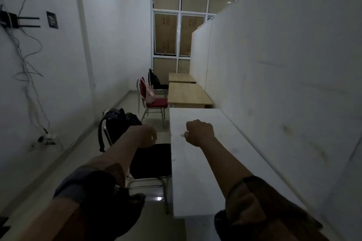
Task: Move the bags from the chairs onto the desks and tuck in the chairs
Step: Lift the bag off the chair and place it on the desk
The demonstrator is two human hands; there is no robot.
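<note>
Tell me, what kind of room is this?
Probably a small classroom or study room. A row of desks runs along a white partition, each with a chair beside it, and bags sit on the chairs.

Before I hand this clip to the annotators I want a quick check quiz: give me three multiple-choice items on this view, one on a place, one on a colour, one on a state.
1. Where is the pink bag?
A. on the red chair
B. on the white desk
C. on the floor

2. What colour is the seat of the nearest chair?
A. red
B. black
C. white

3. What is the left hand doing?
A. lying flat on the white desk
B. gripping the black backpack by its top
C. gripping the pink bag

Answers:
1 A, the pink bag leans against the red backrest on that seat.
2 B, the seat beside the white desk is black.
3 B, its fingers curl at the backpack's top, above the chair.
</note>
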